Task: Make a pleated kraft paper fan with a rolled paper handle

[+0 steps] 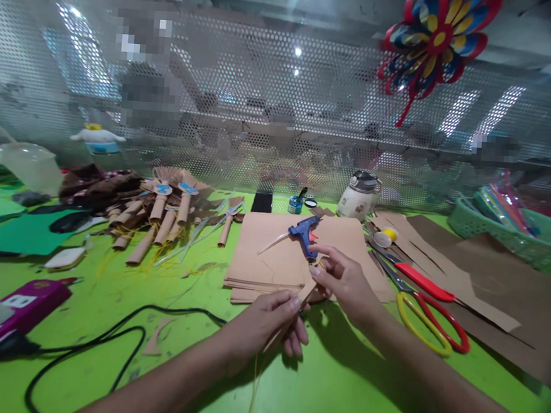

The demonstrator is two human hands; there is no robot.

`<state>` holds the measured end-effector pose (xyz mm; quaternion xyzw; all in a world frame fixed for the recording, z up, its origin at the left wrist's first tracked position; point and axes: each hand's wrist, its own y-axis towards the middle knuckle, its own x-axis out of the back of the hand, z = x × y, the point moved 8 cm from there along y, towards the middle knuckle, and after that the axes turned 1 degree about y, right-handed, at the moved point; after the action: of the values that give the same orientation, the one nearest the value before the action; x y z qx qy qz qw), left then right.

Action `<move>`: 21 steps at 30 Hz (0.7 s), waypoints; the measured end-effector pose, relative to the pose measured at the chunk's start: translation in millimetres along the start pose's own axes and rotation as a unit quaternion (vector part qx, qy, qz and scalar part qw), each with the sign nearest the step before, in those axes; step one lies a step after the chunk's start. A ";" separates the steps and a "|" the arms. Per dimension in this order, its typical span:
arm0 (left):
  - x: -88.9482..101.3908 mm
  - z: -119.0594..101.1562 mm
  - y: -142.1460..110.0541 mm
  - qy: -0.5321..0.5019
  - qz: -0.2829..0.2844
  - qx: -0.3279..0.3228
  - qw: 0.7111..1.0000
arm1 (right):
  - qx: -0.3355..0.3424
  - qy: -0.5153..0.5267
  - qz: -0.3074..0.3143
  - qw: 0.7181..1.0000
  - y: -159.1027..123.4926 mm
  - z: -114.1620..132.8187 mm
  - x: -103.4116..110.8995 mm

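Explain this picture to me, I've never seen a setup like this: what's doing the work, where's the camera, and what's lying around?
There's no machine: a person works with a bare left hand and right hand. The only picture comes from a camera worn on their head, looking forward and down. Both hands hold a narrow brown paper strip. On the green table, a blue glue gun lies on stacked brown paper sheets. To the left are rolled paper tubes and a purple power strip; to the right, scissors with one red and one yellow handle.
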<state>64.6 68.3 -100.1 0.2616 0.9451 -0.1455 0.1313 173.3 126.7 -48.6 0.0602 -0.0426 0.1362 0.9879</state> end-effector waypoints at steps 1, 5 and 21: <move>0.6 -1.6 -0.9 0.009 -0.006 0.001 1.000 | 0.000 -0.008 -0.002 1.000 1.0 0.1 1.9; 1.3 -3.7 -1.8 0.030 -0.009 0.004 1.000 | -0.003 0.004 -0.011 1.000 5.3 -0.8 9.3; 9.3 -2.8 -1.7 -0.010 -0.045 0.007 0.999 | -0.056 0.130 -0.017 0.990 -3.7 -3.6 -6.0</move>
<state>55.5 72.1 -100.1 0.2185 0.9534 -0.1609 0.1321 168.7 122.1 -53.2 -0.0129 0.0800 0.1234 0.9890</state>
